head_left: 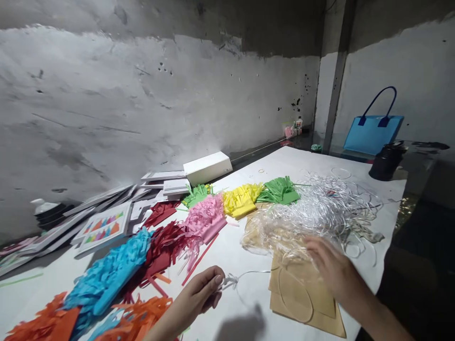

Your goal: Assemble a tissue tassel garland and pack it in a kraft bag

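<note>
Left grip [204, 291] around white string [232, 280]

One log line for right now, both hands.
left hand: holding white string | right hand: open, near clear plastic and brown paper, contact unclear | nearby: silvery strands, pink fringe

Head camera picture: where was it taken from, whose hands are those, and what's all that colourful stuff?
There's no robot here, just a person's two bare hands. The only picture comes from a camera worn on that person's head, looking forward and down. The left hand pinches a knotted white string. The right hand is by some clear plastic and brown paper; I can't see it gripping anything. On the white table cover lie fringed paper bundles in blue, orange, red, pink, yellow and green, plus a big tangle of shiny string.
</note>
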`<action>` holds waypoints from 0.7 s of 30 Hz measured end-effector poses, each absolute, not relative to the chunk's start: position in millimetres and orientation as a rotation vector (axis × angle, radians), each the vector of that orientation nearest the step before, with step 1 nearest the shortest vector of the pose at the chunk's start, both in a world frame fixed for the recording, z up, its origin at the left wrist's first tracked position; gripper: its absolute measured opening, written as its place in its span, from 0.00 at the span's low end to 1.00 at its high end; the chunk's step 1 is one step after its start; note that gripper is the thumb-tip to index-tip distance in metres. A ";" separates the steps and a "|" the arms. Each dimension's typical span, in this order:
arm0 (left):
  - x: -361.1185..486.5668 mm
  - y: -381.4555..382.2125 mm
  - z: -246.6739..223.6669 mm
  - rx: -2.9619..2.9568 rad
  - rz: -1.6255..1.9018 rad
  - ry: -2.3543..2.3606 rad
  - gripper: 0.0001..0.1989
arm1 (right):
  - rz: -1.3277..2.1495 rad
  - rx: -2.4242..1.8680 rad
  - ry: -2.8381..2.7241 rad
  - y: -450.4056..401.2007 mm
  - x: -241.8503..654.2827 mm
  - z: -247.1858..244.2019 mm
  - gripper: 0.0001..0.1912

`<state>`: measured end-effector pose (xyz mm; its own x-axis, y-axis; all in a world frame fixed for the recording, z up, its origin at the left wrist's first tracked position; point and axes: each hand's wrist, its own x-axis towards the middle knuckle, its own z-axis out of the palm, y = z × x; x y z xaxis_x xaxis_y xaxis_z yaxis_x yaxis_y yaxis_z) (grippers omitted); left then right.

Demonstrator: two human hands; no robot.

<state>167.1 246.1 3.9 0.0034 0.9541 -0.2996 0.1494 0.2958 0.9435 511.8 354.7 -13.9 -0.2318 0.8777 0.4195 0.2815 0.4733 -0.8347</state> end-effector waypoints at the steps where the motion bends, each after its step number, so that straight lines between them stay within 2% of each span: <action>1: 172.8 243.8 3.8 1.081 0.899 1.400 0.27 | 0.810 -0.959 -1.800 343.0 496.4 -12.4 0.08; 3: 182.4 238.8 2.7 1.052 0.928 1.352 0.26 | 1.016 -0.823 -1.890 326.0 466.6 -11.9 0.10; 5: 189.8 233.5 -0.3 1.013 0.960 1.311 0.26 | 1.403 -0.684 -1.853 317.8 438.1 -16.6 0.10; 8: 196.0 226.6 -7.0 0.924 1.023 1.300 0.27 | 1.771 -0.591 -1.751 314.7 402.8 -30.6 0.19; 12: 192.4 218.1 -15.8 0.833 1.184 1.426 0.26 | 1.850 -0.618 -1.676 307.5 384.7 -43.4 0.25; 17: 202.6 196.5 -18.2 1.099 1.446 1.916 0.18 | 1.811 -0.737 -1.624 292.9 391.0 -40.6 0.21; 21: 229.8 184.5 -14.6 1.488 1.274 1.709 0.09 | 1.804 -0.732 -1.668 287.8 391.7 -34.9 0.20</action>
